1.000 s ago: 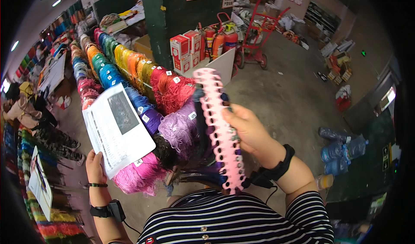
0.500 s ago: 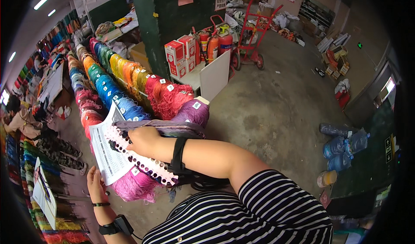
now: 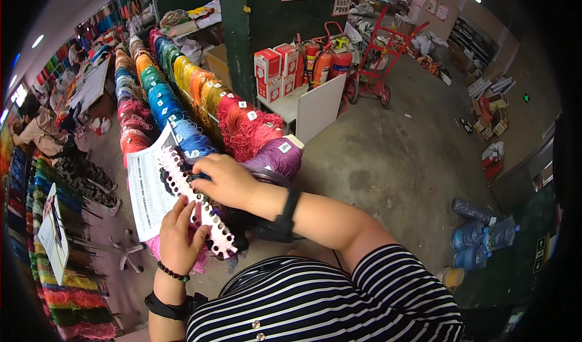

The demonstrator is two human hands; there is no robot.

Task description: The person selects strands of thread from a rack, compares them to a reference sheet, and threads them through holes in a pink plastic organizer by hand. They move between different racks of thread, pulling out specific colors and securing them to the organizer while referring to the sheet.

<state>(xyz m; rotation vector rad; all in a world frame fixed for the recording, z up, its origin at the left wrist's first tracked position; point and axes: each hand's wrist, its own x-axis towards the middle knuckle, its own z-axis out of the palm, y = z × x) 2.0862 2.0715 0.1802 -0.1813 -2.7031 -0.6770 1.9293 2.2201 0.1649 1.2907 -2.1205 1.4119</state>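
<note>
A long pale-pink card [image 3: 213,225] with holes along both edges lies slanted over a printed paper sheet [image 3: 145,187]. Dark thread is looped through several holes. My left hand [image 3: 180,239] rests on the card's lower part, fingers apart. Over the upper part, my right hand [image 3: 225,181] is closed in a pinch, with a short dark strand of thread at its fingertips; its far end is hidden. Behind the right wrist, a grey-purple yarn bundle [image 3: 267,173] hangs beside a purple skein [image 3: 276,156]. Pink yarn [image 3: 154,247] shows below the paper.
Rows of coloured skeins [image 3: 157,96] on rails stretch away in front. Red-and-white boxes [image 3: 268,69] and fire extinguishers [image 3: 322,68] stand on a white cabinet. Farther right are a red hand truck [image 3: 383,57] and large water bottles [image 3: 470,236]. Another person [image 3: 45,136] works at far left.
My left hand has come up from beside the paper onto the card. My right hand has shifted right relative to the card, and the grey-purple yarn no longer stretches across above it.
</note>
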